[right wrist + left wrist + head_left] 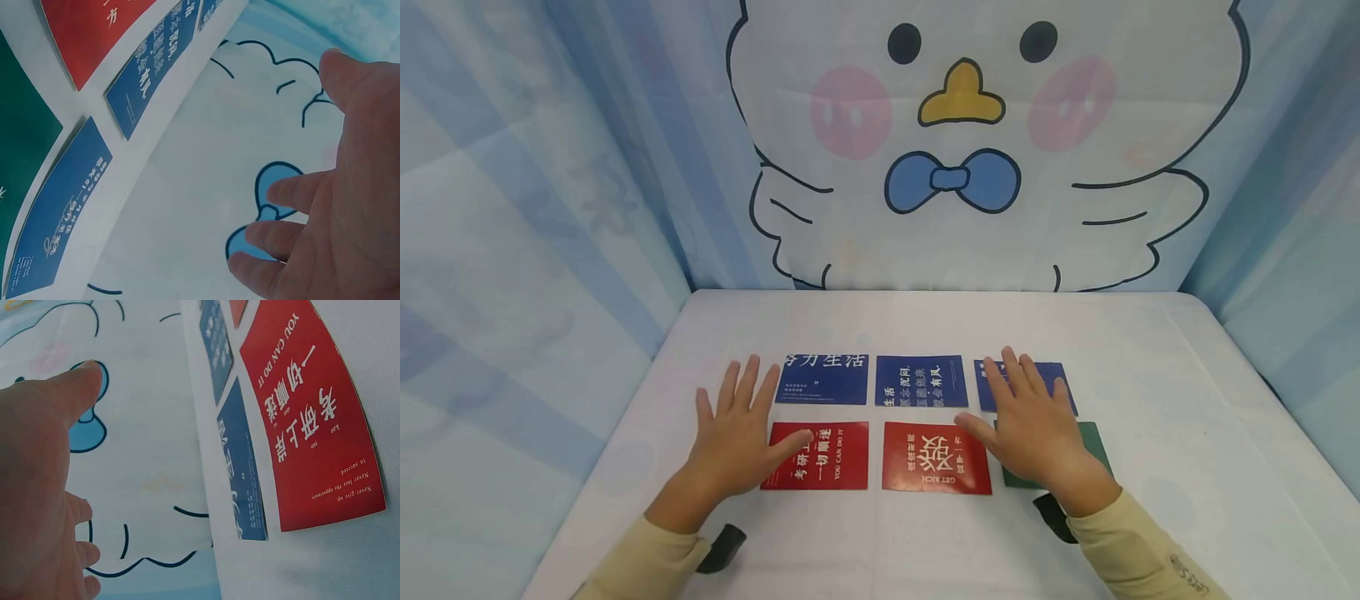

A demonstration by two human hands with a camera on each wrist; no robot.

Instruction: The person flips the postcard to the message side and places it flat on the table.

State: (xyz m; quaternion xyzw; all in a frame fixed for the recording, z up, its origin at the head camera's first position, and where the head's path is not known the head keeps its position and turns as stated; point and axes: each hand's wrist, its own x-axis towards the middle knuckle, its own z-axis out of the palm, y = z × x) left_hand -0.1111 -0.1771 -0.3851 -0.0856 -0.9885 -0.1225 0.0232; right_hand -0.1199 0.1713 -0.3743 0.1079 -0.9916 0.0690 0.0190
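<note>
In the head view my left hand is spread flat, its thumb overlapping the left red card. My right hand is spread too, covering parts of the right blue card and the green card; its thumb tip overlaps the middle red card. Neither hand holds anything. Two more blue cards, the left one and the middle one, complete the back row. Both wrist views show the hands raised off the cards, fingers extended.
A white cloth covers the table. Behind it hangs a curtain with a cartoon bird, and blue patterned curtains close in the sides. A dark strap piece shows at the left wrist, another at the right.
</note>
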